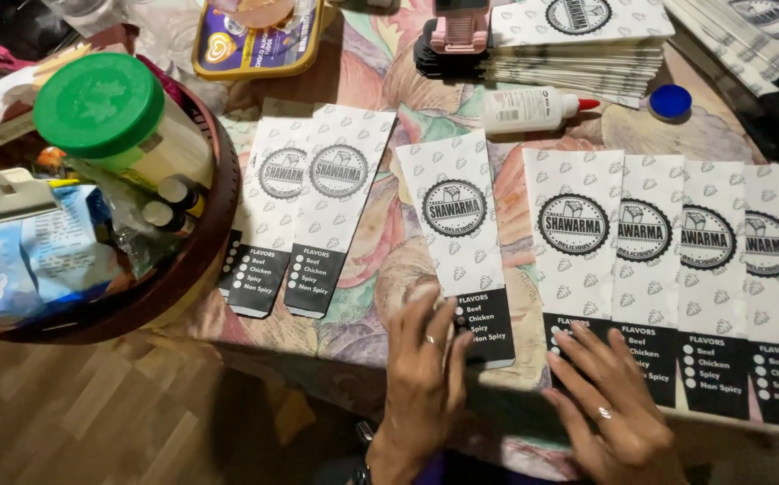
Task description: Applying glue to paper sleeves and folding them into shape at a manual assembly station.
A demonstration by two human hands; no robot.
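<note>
Nearest the camera, the left hand [425,373] lies flat and unclenched, fingers spread, on the black lower end of a single paper sleeve [458,235]; the right hand [607,400] rests the same way, grasping nothing, on the dark bottom edge of the first sleeve in an overlapping row of sleeves [677,269] that runs off to the right; each hand wears a ring. Every sleeve is a long narrow strip, white with a small grey repeated pattern, a round black stamp-like emblem in the middle and a black panel with white dots and lettering at the near end. A pair of sleeves [304,211] lies overlapped to the left, tilted, well apart from the hands; all sit on a tabletop [380,251] covered with a floral cloth. At the left edge stands a round brown basket [194,260] holding a jar with a green lid [100,103], small bottles and crinkled blue-and-white packets. Farther back lie a white glue bottle [531,110] on its side with a red tip, a blue cap [671,101] just beside it, and a thick stack of flat sleeves [578,49]; a pink object, possibly a tape dispenser [457,31], sits against the stack; a yellow-rimmed tub [255,40] stands at the far edge.
</note>
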